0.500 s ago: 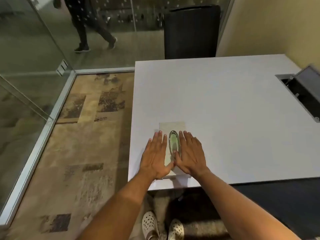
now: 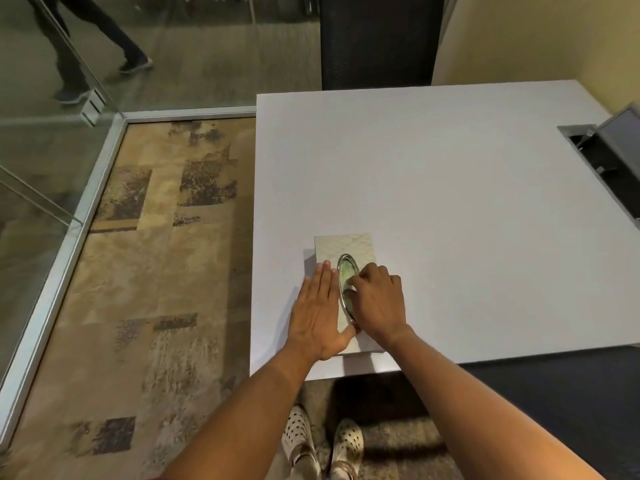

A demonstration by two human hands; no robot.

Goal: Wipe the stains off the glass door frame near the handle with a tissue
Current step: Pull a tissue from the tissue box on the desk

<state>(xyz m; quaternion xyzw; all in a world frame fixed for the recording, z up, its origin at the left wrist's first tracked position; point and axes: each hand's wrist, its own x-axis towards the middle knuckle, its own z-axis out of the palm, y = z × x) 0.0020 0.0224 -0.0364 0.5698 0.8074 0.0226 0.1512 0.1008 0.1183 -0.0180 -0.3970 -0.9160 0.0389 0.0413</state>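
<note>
A pale patterned tissue box (image 2: 349, 245) lies flat near the front edge of the white table (image 2: 450, 202). Its top has an oval metal-rimmed opening (image 2: 341, 271) with tissue showing inside. My left hand (image 2: 317, 313) rests flat on the left part of the box, fingers straight and together. My right hand (image 2: 379, 303) is on the right part, its fingers curled with the tips pinching the tissue in the opening. The glass wall (image 2: 41, 150) with its aluminium bottom frame (image 2: 62, 258) runs along the left. No door handle is in view.
A dark chair (image 2: 377, 39) stands at the table's far side. An open cable hatch (image 2: 602, 157) sits in the table at the right. Patterned carpet (image 2: 166, 271) lies between table and glass. Behind the glass a person's legs (image 2: 86, 36) walk past. My white shoes (image 2: 322, 441) are below the table edge.
My right hand has gone from lying flat beside the opening to curling its fingers into it. The left hand stays flat on the box. The person behind the glass has stepped left.
</note>
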